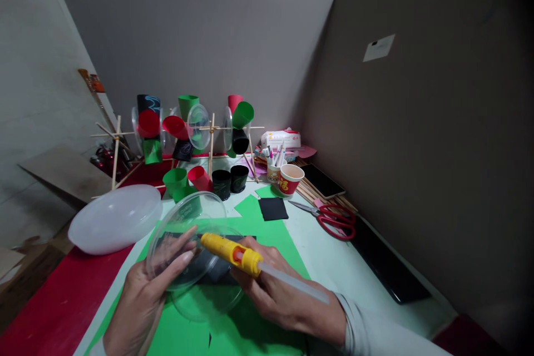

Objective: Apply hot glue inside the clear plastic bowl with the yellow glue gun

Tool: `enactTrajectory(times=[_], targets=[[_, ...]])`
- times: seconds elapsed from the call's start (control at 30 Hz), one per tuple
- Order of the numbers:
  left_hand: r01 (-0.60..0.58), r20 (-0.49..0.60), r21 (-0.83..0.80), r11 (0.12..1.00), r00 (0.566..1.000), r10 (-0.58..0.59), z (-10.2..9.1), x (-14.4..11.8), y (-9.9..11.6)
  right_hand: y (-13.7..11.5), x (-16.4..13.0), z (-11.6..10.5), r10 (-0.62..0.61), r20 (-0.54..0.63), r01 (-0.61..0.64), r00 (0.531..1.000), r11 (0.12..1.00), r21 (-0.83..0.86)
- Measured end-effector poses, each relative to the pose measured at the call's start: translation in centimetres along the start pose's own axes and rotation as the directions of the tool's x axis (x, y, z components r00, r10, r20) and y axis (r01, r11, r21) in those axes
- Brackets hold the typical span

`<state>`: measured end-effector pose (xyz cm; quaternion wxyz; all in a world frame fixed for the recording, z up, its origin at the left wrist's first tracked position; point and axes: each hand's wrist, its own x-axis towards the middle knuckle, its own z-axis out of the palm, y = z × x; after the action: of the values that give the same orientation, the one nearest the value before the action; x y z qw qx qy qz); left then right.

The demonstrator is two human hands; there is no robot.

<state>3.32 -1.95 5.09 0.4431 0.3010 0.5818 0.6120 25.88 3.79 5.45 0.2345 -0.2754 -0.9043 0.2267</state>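
Note:
My left hand [146, 295] is closed on the rim of a clear plastic lid [204, 206], holding it tilted up off the table. My right hand [279, 289] grips a yellow hot glue gun [227, 250] with a translucent glue stick [292, 283] out of its back end. The gun's tip is close to the lid, beside my left fingertips; whether it touches cannot be made out. Below is a second clear round lid [200, 308], over green paper [258, 306] and a dark sheet [214, 270].
Wooden-stick stands [212, 144] carry clear discs with paper cups at the back. Green, red and black cups [221, 183] stand before them. A white balloon [117, 219] lies left. Right are red-handled scissors [337, 222], a paper cup [291, 181], a phone [323, 181] and a partition [409, 150].

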Motion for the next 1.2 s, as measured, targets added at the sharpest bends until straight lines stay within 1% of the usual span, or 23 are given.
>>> enactTrajectory(times=[0.4, 0.57, 0.9, 1.2], targets=[[-0.006, 0.005, -0.002, 1.000, 1.000, 0.006, 0.02, 0.00, -0.23, -0.41, -0.15, -0.12, 0.034, 0.036, -0.035, 0.999, 0.999, 0.018], [-0.005, 0.010, 0.002, 1.000, 1.000, 0.005, -0.06, -0.04, -0.20, -0.35, -0.15, -0.12, 0.015, 0.015, -0.016, 1.000, 0.999, 0.031], [0.002, 0.006, 0.002, 1.000, 1.000, -0.002, 0.10, -0.13, 0.24, -0.36, -0.15, -0.04, 0.051, 0.026, -0.052, 0.998, 0.998, 0.020], [0.003, 0.002, 0.006, 1.000, 1.000, -0.003, 0.14, -0.16, 0.36, -0.17, 0.09, -0.21, 0.009, 0.032, -0.010, 0.999, 1.000, 0.027]])
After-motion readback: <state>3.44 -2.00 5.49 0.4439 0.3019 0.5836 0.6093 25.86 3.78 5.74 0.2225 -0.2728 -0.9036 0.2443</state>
